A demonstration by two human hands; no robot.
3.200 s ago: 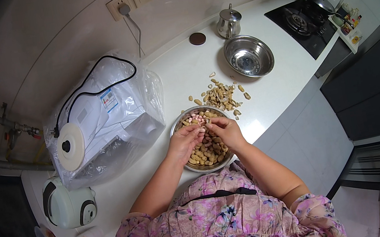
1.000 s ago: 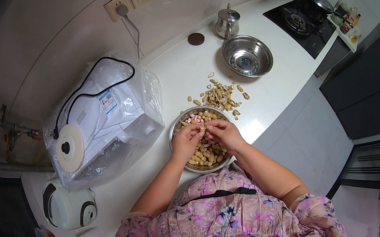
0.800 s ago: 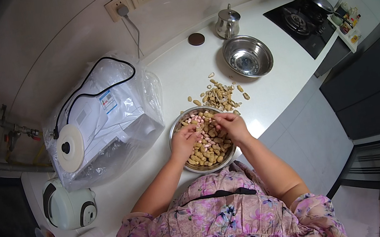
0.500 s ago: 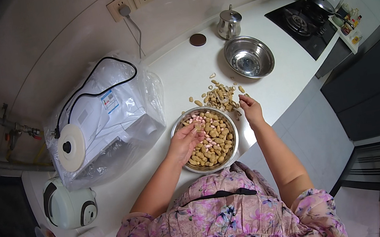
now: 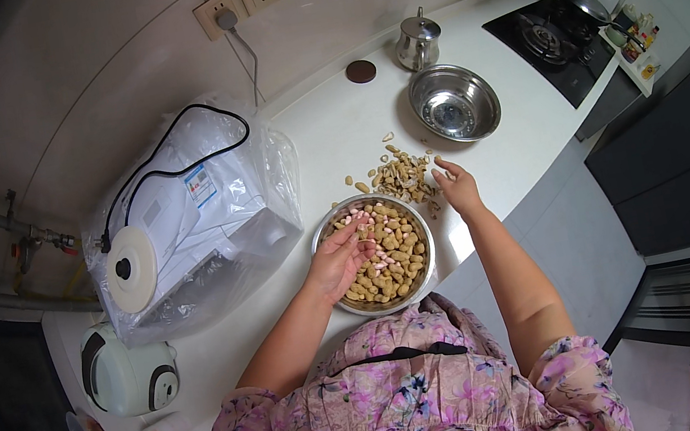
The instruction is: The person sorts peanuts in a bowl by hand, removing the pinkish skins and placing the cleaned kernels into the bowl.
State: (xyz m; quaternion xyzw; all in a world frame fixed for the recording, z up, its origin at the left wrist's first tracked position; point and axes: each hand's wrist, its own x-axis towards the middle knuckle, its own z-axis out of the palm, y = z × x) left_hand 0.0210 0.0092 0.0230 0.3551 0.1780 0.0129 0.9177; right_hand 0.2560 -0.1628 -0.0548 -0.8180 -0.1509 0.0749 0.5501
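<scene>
A steel bowl [image 5: 433, 269] near the counter's front edge holds unshelled peanuts [image 5: 398, 270] and, among them, loose pink kernels [image 5: 383, 259]. Over its left side is my left hand [image 5: 340, 262], fingers curled toward the thumb around what looks like a tan peanut shell, largely covered by the fingers. Beyond the bowl lies a loose heap of peanut shells [image 5: 402, 175]. My right hand [image 5: 459, 189] hovers at the right edge of this heap, its thumb and fingers apart and no object visible in it.
Behind the heap stands a second steel bowl [image 5: 453, 106], with a metal pot [image 5: 417, 43] and a dark round lid [image 5: 361, 72] near the wall. A plastic-wrapped white appliance [image 5: 200, 221] fills the left counter, a rice cooker [image 5: 127, 369] beside it. A gas hob [image 5: 549, 44] lies far right.
My right hand's fingers have spread apart at the shell heap, and the hand has shifted slightly right. My left hand stays over the bowl, its fingers slightly changed in position.
</scene>
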